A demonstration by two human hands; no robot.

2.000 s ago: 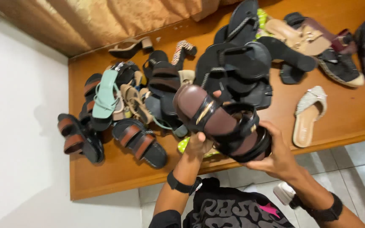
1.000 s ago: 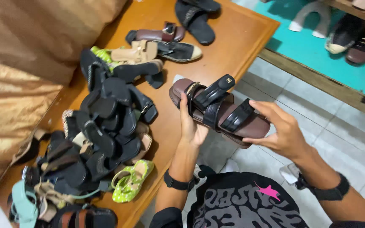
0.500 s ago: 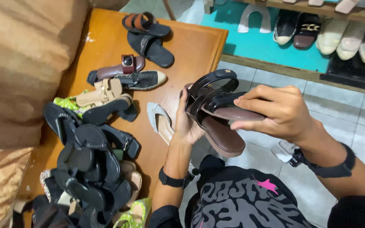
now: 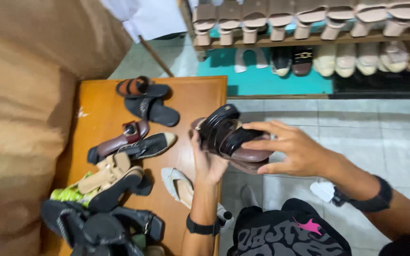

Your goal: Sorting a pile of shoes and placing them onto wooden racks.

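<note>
You hold a pair of brown sandals (image 4: 231,140) in the middle of the frame, past the right edge of the wooden table (image 4: 200,95). Your left hand (image 4: 207,163) cups them from below and your right hand (image 4: 290,149) grips them from the side

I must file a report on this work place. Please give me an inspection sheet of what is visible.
Surface: wooden table, orange-brown, beside a tiled floor.
Job's things: pair of brown sandals with black straps, held stacked over the table edge.
Clutter: loose shoes on the table, among them a cream flat shoe and a black sandal; black heap at lower left.
Grip: left hand under the pair, right hand over it.
Cables: nothing seen.
Surroundings: shoe rack with beige heels; tan cloth at left.
</note>
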